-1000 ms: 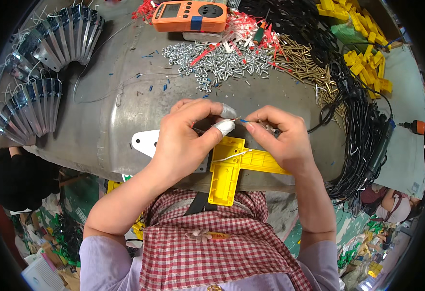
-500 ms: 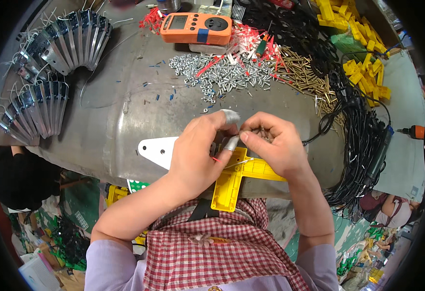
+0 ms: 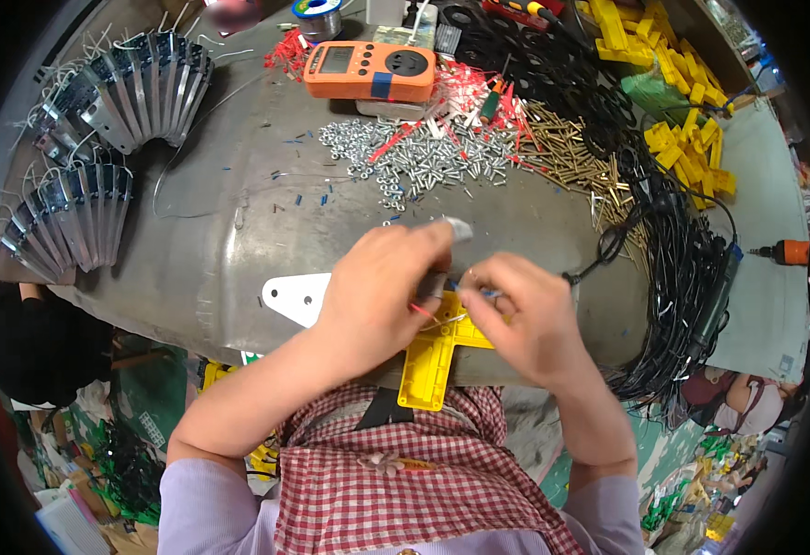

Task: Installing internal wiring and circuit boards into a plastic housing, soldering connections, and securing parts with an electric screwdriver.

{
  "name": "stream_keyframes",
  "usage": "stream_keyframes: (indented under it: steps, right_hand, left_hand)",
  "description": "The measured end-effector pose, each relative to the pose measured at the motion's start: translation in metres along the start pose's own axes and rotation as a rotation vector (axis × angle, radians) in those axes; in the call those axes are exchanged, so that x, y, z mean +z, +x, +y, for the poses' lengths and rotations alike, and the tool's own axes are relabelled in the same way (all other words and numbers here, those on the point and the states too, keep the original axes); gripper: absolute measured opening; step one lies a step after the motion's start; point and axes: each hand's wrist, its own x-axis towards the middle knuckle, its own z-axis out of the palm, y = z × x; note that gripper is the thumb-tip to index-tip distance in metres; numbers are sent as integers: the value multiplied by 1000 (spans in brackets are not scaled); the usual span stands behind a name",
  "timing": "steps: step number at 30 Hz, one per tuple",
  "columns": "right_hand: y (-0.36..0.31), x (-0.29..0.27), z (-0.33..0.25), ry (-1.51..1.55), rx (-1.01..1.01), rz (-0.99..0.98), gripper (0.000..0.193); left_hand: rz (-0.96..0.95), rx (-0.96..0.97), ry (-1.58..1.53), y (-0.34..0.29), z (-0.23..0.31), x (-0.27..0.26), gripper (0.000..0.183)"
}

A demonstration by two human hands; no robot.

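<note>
Right now, a branching yellow plastic housing lies at the near edge of the grey worktable, below both hands, its hollow ribbed side up. One arm juts over the edge above the checked apron; another runs toward the right and passes under the right hand. A thin whitish wire crosses the housing, and a short red wire shows beside the left hand.

The left hand is curled, its forefinger, tipped with a silvery wrap, reaching out past the rest; its thumb is hidden, so I cannot tell what it grips. The right hand is bent inward, thumb and forefinger close together just above the housing, with a bit of blue beside the fingers; whether it pinches anything is unclear.

Just left of the left hand lies a white plate with holes in it. Beyond the hands, silvery screws and nuts lie scattered in a heap, with brass-coloured rods to their right. Behind them stands an orange meter, near a green-handled screwdriver.

Farther out, metal strips are fanned in two groups at the left, while black cables pile along the right side below a cluster of yellow parts.
</note>
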Motion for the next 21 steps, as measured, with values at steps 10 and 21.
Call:
stream_keyframes:
  steps: [10,21]
  right_hand:
    - [15,-3,16,48,-130,-66,13]
    - [28,-4,20,-63,-156,-21,19]
  left_hand:
    - [-81,-403,-670,2,-4,-2,51]
    - [41,-391,-459,6,-4,4,59]
